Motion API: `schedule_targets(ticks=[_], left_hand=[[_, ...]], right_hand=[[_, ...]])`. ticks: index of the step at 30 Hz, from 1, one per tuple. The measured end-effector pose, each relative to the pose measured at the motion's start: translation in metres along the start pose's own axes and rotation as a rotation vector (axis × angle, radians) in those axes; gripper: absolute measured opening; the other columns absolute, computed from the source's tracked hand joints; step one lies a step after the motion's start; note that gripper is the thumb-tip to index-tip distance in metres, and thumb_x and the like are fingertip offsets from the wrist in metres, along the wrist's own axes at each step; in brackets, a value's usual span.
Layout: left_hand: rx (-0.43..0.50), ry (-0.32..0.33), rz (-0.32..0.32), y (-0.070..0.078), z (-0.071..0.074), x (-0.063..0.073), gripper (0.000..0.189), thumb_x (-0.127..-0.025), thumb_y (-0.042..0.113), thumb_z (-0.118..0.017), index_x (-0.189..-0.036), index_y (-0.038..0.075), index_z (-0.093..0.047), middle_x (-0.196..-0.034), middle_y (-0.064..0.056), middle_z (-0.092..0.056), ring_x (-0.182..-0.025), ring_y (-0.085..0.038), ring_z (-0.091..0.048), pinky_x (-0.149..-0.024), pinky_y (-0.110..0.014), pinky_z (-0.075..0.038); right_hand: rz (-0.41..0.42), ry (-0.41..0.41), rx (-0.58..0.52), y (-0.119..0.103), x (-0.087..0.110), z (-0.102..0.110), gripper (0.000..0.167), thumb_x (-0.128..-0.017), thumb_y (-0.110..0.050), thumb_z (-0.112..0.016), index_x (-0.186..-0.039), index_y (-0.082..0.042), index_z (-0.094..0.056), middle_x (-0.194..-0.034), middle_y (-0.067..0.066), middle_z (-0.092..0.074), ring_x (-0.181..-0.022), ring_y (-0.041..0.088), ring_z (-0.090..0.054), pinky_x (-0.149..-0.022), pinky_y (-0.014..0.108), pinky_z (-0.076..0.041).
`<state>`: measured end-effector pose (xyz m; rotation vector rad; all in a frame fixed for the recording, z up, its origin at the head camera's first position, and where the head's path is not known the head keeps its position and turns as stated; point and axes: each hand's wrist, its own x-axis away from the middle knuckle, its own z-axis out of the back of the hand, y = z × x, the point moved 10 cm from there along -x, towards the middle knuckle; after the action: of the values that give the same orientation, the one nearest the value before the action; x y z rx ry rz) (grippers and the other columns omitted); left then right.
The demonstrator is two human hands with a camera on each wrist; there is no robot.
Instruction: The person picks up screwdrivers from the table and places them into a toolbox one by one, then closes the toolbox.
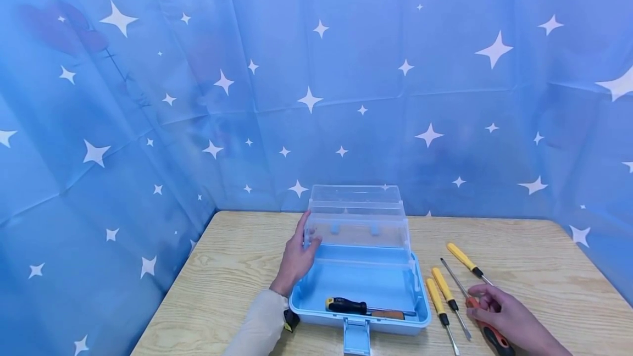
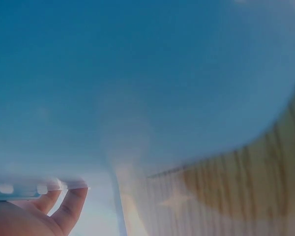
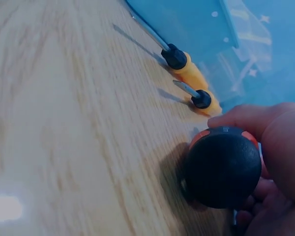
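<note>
- Orange-black screwdriver [image 3: 223, 169] right of the toolbox [image 1: 321, 320]: right hand [image 1: 499, 312] pinches it; snug beats loose imo
- left hand [image 1: 296, 260] grips toolbox's clear lid [image 1: 358, 213], steady's best

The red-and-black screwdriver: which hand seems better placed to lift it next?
Probably the right hand: its thumb and fingers are on the red-and-black screwdriver. The left hand is at the clear lid, across the blue toolbox.

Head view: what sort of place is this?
Probably a makeshift recording setup, not a workshop: blue star-print backdrop cloth hung around a wood-grain table, bearing an open blue toolbox and yellow-handled screwdrivers.
</note>
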<state>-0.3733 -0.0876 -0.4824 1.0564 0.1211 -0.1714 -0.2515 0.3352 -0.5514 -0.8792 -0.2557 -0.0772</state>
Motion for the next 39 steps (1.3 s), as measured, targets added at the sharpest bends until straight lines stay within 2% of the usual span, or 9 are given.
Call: schedule_targets(ticks=[11, 18, 23, 29, 34, 39], left_hand=[[0.012, 0.001, -0.009, 0.002, 0.0002, 0.0013, 0.065, -0.101, 0.04, -0.053, -0.155, 0.048, -0.018, -0.15, -0.009, -0.049, -0.135, -0.036, -0.048, -0.106, -0.064, -0.039], [0.023, -0.008, 0.023, -0.001, -0.0013, 0.0019, 0.065, -0.101, 0.037, -0.054, -0.154, 0.051, -0.018, -0.151, -0.006, -0.047, -0.136, -0.034, -0.047, -0.107, -0.063, -0.038], [0.024, -0.006, 0.009, 0.0009, -0.0007, 0.0022, 0.065, -0.101, 0.036, -0.054, -0.155, 0.048, -0.019, -0.149, -0.008, -0.049, -0.135, -0.035, -0.048, -0.106, -0.064, -0.04], [0.005, -0.005, 0.007, 0.0012, -0.001, 0.0024, 0.065, -0.101, 0.039, -0.053, -0.155, 0.049, -0.018, -0.147, -0.009, -0.051, -0.133, -0.035, -0.05, -0.104, -0.063, -0.042], [-0.002, -0.001, 0.005, 0.0015, -0.0004, 0.0029, 0.065, -0.101, 0.04, -0.053, -0.155, 0.048, -0.018, -0.145, -0.01, -0.052, -0.132, -0.036, -0.051, -0.103, -0.064, -0.043], [0.009, -0.003, -0.001, 0.0023, -0.0002, 0.0024, 0.065, -0.102, 0.039, -0.053, -0.155, 0.048, -0.017, -0.146, -0.01, -0.052, -0.133, -0.037, -0.05, -0.102, -0.065, -0.042]], right_hand=[[-0.013, 0.038, 0.044, -0.0047, -0.0011, -0.0001, 0.042, -0.092, -0.014, -0.068, -0.126, 0.006, -0.055, -0.088, 0.003, -0.053, -0.07, 0.014, -0.046, -0.055, 0.026, -0.04], [0.004, 0.053, 0.075, -0.0077, -0.0004, 0.0015, 0.037, -0.093, -0.01, -0.065, -0.125, 0.006, -0.056, -0.09, 0.003, -0.053, -0.073, 0.013, -0.046, -0.058, 0.025, -0.039], [-0.009, 0.058, 0.054, -0.0069, -0.0001, 0.002, 0.035, -0.094, -0.006, -0.061, -0.125, 0.008, -0.055, -0.091, 0.003, -0.052, -0.074, 0.014, -0.046, -0.059, 0.026, -0.039], [-0.037, 0.043, 0.007, -0.0035, 0.002, 0.004, 0.039, -0.098, -0.015, -0.06, -0.128, 0.009, -0.053, -0.097, 0.004, -0.059, -0.075, 0.014, -0.049, -0.06, 0.026, -0.044], [-0.004, 0.02, -0.017, -0.0048, 0.0024, 0.0056, 0.04, -0.101, -0.018, -0.055, -0.13, 0.009, -0.052, -0.106, 0.006, -0.065, -0.08, 0.011, -0.055, -0.064, 0.026, -0.051], [-0.008, 0.014, -0.014, -0.0047, 0.002, 0.0068, 0.04, -0.102, -0.023, -0.054, -0.129, 0.007, -0.054, -0.109, 0.007, -0.064, -0.085, 0.01, -0.056, -0.067, 0.026, -0.051]])
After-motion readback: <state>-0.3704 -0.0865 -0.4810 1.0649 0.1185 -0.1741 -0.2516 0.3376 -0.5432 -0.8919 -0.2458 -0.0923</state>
